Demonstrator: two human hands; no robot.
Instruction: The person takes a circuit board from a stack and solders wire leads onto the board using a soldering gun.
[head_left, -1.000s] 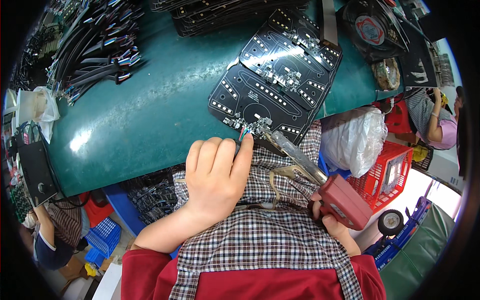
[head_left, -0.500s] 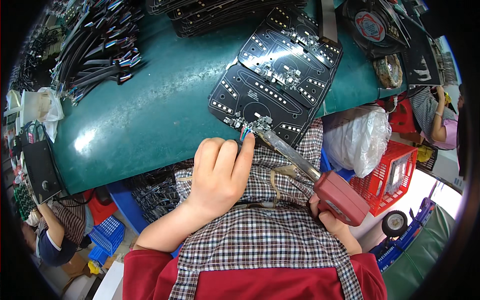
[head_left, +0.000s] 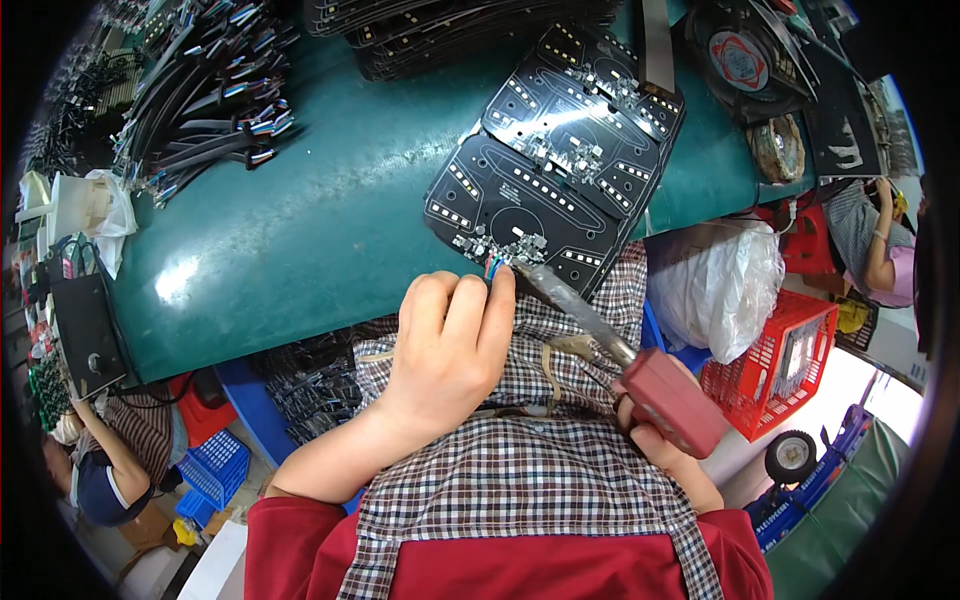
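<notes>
My left hand [head_left: 448, 335] is closed at the near edge of a black circuit board [head_left: 530, 190], its fingertips pinching thin coloured wires [head_left: 492, 266] against the board's small components. My right hand [head_left: 655, 445] grips a soldering iron [head_left: 670, 398] with a red, boxy handle, which hides part of the fingers. The iron's long metal barrel points up and left, and its tip is at the board beside my left fingertips. Whether the tip touches the wires is too small to tell. The nearest board overlaps others behind it, all carrying white LEDs.
Black cables with coloured ends [head_left: 215, 100] are heaped at the back left of the green table [head_left: 250, 250]. More boards [head_left: 450, 35] are stacked behind. A fan [head_left: 740, 60] stands back right. Below the right table edge are a plastic bag [head_left: 715, 290] and red crate [head_left: 775, 370]. Other people sit nearby.
The iron's handle has moved slightly left and down, its tip staying near my left fingertips. My left hand still holds the wires at the board's edge.
</notes>
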